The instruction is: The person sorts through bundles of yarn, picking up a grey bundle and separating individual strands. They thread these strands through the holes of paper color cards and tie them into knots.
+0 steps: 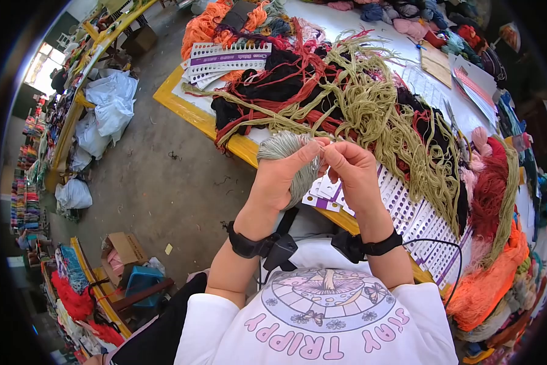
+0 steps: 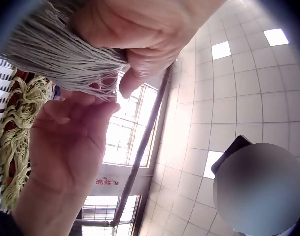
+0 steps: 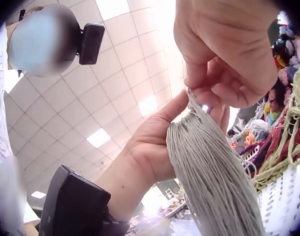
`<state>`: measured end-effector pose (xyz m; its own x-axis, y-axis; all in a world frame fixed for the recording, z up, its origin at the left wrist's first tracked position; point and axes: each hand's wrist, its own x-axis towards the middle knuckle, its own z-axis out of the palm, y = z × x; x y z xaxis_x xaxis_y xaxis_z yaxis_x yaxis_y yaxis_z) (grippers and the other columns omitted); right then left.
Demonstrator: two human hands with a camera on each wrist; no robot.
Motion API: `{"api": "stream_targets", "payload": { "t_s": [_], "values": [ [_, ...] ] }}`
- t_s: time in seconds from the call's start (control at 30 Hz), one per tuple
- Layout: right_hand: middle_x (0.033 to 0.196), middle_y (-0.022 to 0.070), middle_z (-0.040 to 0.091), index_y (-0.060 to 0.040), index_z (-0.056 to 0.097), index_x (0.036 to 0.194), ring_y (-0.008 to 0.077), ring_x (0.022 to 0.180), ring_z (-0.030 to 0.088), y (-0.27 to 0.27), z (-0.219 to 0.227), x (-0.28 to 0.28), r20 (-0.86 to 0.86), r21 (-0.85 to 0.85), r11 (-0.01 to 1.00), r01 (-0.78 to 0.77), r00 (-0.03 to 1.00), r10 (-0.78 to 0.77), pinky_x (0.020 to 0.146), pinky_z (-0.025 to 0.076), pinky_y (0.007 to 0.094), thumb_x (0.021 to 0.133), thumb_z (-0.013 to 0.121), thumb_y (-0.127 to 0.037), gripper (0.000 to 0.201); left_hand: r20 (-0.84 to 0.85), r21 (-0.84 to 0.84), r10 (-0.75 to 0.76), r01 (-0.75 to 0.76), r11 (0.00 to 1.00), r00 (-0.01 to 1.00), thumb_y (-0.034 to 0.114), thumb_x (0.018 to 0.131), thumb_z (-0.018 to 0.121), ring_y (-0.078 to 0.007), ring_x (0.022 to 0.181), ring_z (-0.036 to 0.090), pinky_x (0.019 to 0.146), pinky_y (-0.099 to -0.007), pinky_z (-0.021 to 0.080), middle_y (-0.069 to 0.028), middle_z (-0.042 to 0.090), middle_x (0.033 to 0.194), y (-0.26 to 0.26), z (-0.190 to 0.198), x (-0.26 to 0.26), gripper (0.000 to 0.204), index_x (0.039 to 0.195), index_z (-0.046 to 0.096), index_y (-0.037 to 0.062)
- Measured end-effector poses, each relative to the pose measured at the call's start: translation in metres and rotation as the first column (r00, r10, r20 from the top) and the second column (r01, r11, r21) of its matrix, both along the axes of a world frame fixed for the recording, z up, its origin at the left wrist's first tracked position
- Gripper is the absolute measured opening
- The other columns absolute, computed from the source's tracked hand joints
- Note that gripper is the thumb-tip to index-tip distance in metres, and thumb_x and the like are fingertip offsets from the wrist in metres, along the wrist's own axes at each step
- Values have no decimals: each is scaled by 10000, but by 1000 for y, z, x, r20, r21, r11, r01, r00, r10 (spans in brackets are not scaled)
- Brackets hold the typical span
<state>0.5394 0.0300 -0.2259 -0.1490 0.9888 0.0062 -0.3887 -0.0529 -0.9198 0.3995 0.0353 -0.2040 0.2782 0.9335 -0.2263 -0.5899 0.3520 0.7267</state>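
Note:
A thick bundle of grey thread (image 1: 304, 182) hangs in front of the person, over the yellow table edge. My left hand (image 1: 276, 179) grips it near the top, with the thumb reaching toward the gathered end. There my right hand (image 1: 355, 170) pinches a few strands between thumb and fingers. In the right wrist view, the bundle (image 3: 209, 167) fans downward from the pinched tip, with the right hand (image 3: 226, 54) above and the left hand (image 3: 150, 152) behind. The left wrist view shows the strands (image 2: 66, 54) narrowing between both hands.
Olive yarn (image 1: 371, 103) lies tangled with red strands over black material on the table. White punched cards (image 1: 419, 225) line its near edge; more cards (image 1: 231, 58) lie at the far left. Scissors (image 1: 453, 118) and orange yarn (image 1: 492, 274) lie on the right. White bags (image 1: 112, 103) stand left.

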Motion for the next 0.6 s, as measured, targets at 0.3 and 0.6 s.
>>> {"api": "stream_targets", "payload": {
  "t_s": [0.3, 0.6],
  "values": [
    [774, 33, 625, -9, 647, 811, 77, 697, 584, 1, 9, 3, 151, -110, 993, 53, 988, -36, 494, 376, 174, 826, 591, -210, 209, 130, -111, 1, 14, 994, 992, 138, 834, 548, -163, 756, 588, 631, -271, 490, -110, 606, 911, 5, -7, -4, 207, 948, 586, -31],
    [905, 112, 601, 17, 587, 784, 158, 902, 564, 7, -1, -7, 342, 287, 934, 211, 889, -305, 618, 449, 239, 825, 544, -125, 154, 183, -85, 166, -152, 985, 969, 171, 888, 443, -135, 719, 546, 679, -263, 456, -27, 550, 786, 4, -24, -25, 205, 932, 556, 6]
  ]
}}
